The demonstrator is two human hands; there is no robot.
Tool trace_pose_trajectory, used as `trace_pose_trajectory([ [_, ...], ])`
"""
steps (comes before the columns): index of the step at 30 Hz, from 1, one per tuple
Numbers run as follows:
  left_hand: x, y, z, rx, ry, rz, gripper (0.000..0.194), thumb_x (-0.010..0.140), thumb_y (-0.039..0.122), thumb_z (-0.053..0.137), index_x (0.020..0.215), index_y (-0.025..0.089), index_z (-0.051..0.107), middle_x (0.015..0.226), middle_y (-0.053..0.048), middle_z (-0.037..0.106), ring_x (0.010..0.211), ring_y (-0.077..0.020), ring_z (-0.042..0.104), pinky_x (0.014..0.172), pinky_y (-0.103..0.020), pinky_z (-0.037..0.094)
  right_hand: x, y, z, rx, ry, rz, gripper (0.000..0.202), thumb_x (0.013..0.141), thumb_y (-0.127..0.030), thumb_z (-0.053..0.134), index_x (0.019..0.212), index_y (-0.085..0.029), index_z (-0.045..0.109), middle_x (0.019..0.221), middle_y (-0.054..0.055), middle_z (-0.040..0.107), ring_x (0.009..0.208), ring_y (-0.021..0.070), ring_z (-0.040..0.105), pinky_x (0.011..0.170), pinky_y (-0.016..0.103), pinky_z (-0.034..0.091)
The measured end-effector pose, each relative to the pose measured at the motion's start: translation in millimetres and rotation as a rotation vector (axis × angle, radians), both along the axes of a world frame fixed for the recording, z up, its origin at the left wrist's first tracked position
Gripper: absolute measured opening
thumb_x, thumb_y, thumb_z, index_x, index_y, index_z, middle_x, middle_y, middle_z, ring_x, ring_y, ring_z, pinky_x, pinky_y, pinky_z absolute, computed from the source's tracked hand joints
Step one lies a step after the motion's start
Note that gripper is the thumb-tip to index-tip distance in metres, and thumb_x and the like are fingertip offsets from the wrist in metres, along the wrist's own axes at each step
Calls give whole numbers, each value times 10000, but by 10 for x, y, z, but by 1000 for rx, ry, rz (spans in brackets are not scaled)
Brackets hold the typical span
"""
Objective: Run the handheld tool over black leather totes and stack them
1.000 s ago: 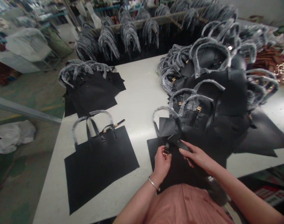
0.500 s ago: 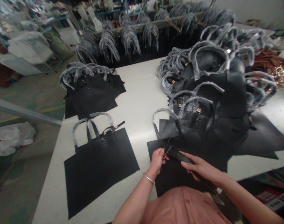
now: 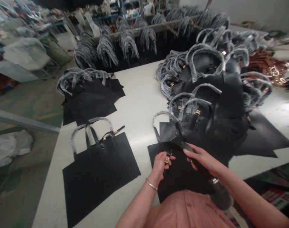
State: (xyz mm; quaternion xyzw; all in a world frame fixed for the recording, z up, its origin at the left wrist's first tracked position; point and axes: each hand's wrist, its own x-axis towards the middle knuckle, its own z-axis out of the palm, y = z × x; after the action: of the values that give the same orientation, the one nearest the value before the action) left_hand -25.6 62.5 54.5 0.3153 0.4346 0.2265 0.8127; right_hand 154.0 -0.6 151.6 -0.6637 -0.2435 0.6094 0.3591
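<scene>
Reference: the white table [image 3: 137, 101]. A strip of its surface runs from the far edge to the near side, between the flat black bag [image 3: 99, 177] along its left edge and the bag pile [image 3: 232, 95] on its right. At its near edge a black panel [image 3: 177, 179] lies beneath both hands. Left hand [image 3: 161, 163]: forearm angled forward, fingers clamped on a gold buckle [image 3: 167, 159]. Right hand [image 3: 202, 157]: angled inward from the table's right, thumb and fingers closed on a dark strap-like piece [image 3: 186, 146], its full outline unclear.
</scene>
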Motion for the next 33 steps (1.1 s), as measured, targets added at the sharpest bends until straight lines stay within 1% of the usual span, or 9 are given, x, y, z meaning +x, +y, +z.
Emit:
trace_pose_trajectory([
  [3, 35, 3, 33, 0, 11, 23, 450, 761, 532, 595, 885, 100, 568, 847, -158, 663, 498, -75, 436, 388, -164, 149, 81, -103, 52, -63, 42, 68, 677, 839, -487, 623, 1418, -231, 382, 647, -44, 533, 404, 68, 471, 365, 165, 373],
  [7, 68, -41, 42, 87, 91, 1, 415, 783, 536, 567, 811, 122, 571, 664, -63, 606, 472, -74, 420, 394, -160, 190, 28, -208, 0, -130, 110, 147, 686, 837, -491, 618, 1423, -229, 375, 637, -51, 530, 369, 56, 459, 349, 158, 362],
  [9, 68, -65, 31, 120, 109, -30, 426, 802, 550, 545, 806, 125, 573, 676, -65, 613, 488, -78, 440, 403, -155, 202, -27, -172, -42, -98, 103, 120, 677, 836, -485, 617, 1416, -217, 391, 633, -51, 531, 369, 56, 455, 349, 160, 363],
  [13, 27, -8, 1, 168, 118, -86, 453, 818, 578, 535, 876, 131, 572, 860, -120, 674, 533, -86, 489, 410, -155, 213, 8, -107, -65, -29, 23, 23, 684, 829, -480, 630, 1415, -223, 389, 638, -54, 531, 388, 64, 461, 358, 168, 369],
  [17, -20, 163, 4, 163, 169, -57, 462, 810, 595, 533, 838, 134, 542, 836, -128, 678, 512, -88, 492, 403, -158, 209, 183, -287, -40, -102, -15, -2, 709, 829, -496, 627, 1429, -224, 365, 640, -52, 528, 385, 69, 464, 358, 176, 369],
  [20, -11, 246, 45, 146, 148, -77, 461, 815, 589, 530, 844, 129, 540, 830, -137, 679, 498, -88, 494, 400, -162, 212, 259, -466, -39, -157, -23, -37, 719, 833, -512, 614, 1438, -229, 350, 642, -47, 527, 386, 73, 468, 361, 178, 371],
  [23, 38, 261, 104, 125, 102, -70, 467, 805, 585, 551, 863, 122, 542, 828, -150, 680, 476, -93, 495, 388, -175, 211, 264, -556, -38, -163, -7, -33, 730, 826, -514, 621, 1444, -238, 345, 658, -41, 526, 397, 68, 473, 367, 167, 357],
  [27, 96, 233, 181, 121, 95, -64, 462, 802, 570, 563, 859, 112, 540, 852, -172, 680, 488, -104, 520, 380, -180, 223, 233, -572, -8, -146, 5, -33, 767, 802, -525, 642, 1447, -236, 343, 658, -45, 511, 405, 65, 466, 372, 163, 343],
  [33, 146, 177, 226, 188, 122, -120, 429, 835, 550, 542, 893, 124, 545, 861, -138, 675, 517, -102, 541, 387, -160, 239, 223, -538, 70, -85, 20, 18, 782, 791, -549, 635, 1447, -232, 351, 655, -45, 513, 404, 59, 457, 374, 159, 331],
])
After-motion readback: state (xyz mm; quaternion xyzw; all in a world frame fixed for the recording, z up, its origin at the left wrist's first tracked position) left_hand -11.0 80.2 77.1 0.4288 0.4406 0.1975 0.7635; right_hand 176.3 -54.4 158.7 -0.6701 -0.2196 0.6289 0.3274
